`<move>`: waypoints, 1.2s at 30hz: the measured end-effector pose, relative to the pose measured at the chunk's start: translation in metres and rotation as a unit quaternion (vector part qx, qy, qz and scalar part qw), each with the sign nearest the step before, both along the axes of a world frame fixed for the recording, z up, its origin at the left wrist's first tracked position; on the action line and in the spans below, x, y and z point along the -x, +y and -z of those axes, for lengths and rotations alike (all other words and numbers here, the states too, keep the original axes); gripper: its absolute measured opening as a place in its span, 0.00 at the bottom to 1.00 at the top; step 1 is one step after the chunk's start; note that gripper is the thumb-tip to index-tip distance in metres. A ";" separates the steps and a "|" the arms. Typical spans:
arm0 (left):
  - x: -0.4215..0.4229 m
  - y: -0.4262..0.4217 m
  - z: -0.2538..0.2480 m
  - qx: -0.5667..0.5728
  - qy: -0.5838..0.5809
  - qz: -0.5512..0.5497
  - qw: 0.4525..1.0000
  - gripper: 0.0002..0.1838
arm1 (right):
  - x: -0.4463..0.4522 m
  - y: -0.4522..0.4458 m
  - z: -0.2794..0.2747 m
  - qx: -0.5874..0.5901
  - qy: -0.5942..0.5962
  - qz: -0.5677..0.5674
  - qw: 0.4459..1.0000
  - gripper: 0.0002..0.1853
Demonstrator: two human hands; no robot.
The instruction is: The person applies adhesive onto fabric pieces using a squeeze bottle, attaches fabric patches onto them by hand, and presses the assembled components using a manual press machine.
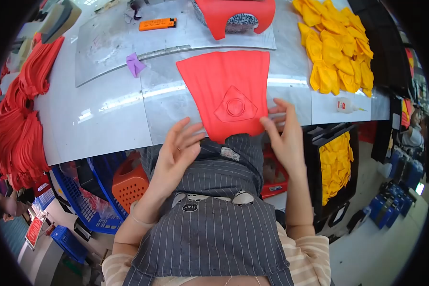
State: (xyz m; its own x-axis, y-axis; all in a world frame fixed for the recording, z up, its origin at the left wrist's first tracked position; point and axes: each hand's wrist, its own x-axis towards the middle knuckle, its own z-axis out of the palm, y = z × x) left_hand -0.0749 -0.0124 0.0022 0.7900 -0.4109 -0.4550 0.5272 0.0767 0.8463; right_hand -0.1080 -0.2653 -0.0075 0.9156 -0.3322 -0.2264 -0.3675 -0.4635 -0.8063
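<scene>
A red cape-shaped piece (pixel 219 76) lies flat at the table's front edge, its narrow end toward me. It bears a raised diamond-shaped emblem with a round centre. At its lower left edge is my left hand (pixel 177 148), fingers apart and slightly curled, holding nothing. My right hand (pixel 287 136) is at the right edge, its fingers spread and the thumb tip at the piece's border; whether it touches is hard to tell. Beyond the piece, a red moulded part (pixel 243 12) with an arched opening sits over something speckled.
Stacked red pieces (pixel 21 128) hang over the table's left side. Yellow pieces (pixel 338 47) are heaped at right, near a small glue bottle (pixel 348 106). An orange cutter (pixel 158 24) and a purple scrap (pixel 135 65) lie left of centre. Below stand a blue crate (pixel 88 190) and a red-orange stool (pixel 131 183).
</scene>
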 end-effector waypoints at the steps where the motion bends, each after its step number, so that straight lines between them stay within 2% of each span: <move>1: 0.002 -0.005 -0.006 0.036 0.046 -0.018 0.998 0.29 | 0.007 0.009 -0.002 -0.024 -0.015 0.017 0.999 0.27; 3: -0.002 -0.004 0.003 0.085 0.093 -0.035 0.991 0.30 | 0.020 0.018 0.011 -0.048 -0.078 0.036 0.995 0.28; 4: -0.006 -0.004 0.007 0.111 0.116 -0.040 0.986 0.31 | 0.022 0.019 0.013 -0.121 -0.082 0.073 0.986 0.26; 7: -0.020 -0.022 0.012 0.172 0.125 0.007 0.977 0.30 | 0.025 0.012 0.016 -0.185 -0.070 0.053 0.979 0.23; 8: -0.024 -0.026 0.017 0.196 0.178 0.002 0.964 0.27 | 0.023 0.009 0.004 -0.179 -0.048 0.059 0.981 0.20; 11: -0.036 -0.049 0.022 0.159 0.163 0.011 0.974 0.25 | 0.027 -0.041 0.028 0.019 -0.118 0.201 0.972 0.23; 13: -0.038 -0.057 0.024 0.169 0.161 0.010 0.972 0.25 | 0.021 -0.088 0.048 0.116 -0.319 0.352 0.872 0.23; 15: -0.038 -0.059 0.024 0.160 0.137 0.022 0.977 0.26 | 0.024 -0.136 0.052 0.188 -0.294 0.456 0.819 0.27; 18: -0.040 -0.057 0.027 0.128 0.122 0.022 0.984 0.26 | 0.018 -0.175 0.058 0.155 -0.225 0.423 0.864 0.25; 21: -0.044 -0.053 0.030 0.126 0.130 0.019 0.983 0.26 | 0.017 -0.199 0.074 0.080 -0.247 0.293 0.920 0.22; 22: -0.046 -0.052 0.030 0.128 0.127 0.012 0.984 0.26 | 0.008 -0.182 0.070 0.038 -0.316 0.313 0.895 0.18; 23: -0.045 -0.053 0.029 0.129 0.125 0.005 0.984 0.25 | 0.005 -0.171 0.064 0.024 -0.317 0.309 0.896 0.18; 25: -0.043 -0.054 0.029 0.123 0.113 -0.001 0.986 0.25 | -0.002 -0.134 0.037 0.000 -0.272 0.271 0.923 0.18; 28: -0.040 -0.055 0.031 0.106 0.103 0.009 0.989 0.26 | 0.002 -0.102 0.024 -0.028 -0.218 0.157 0.963 0.19; 29: -0.040 -0.056 0.031 0.104 0.108 0.008 0.989 0.26 | 0.000 -0.087 0.020 -0.105 -0.221 0.145 0.959 0.12; 31: -0.040 -0.057 0.031 0.103 0.113 0.005 0.988 0.27 | -0.003 -0.053 0.018 -0.261 -0.258 0.153 0.918 0.13; 33: -0.040 -0.059 0.030 0.104 0.110 -0.005 0.988 0.27 | 0.008 -0.044 0.029 -0.394 -0.222 0.131 0.882 0.27; 34: -0.040 -0.059 0.030 0.105 0.115 -0.002 0.988 0.27 | 0.009 -0.034 0.034 -0.417 -0.227 0.154 0.866 0.29; 36: -0.039 -0.058 0.028 0.107 0.124 0.000 0.987 0.27 | 0.010 -0.020 0.030 -0.393 -0.205 0.148 0.884 0.29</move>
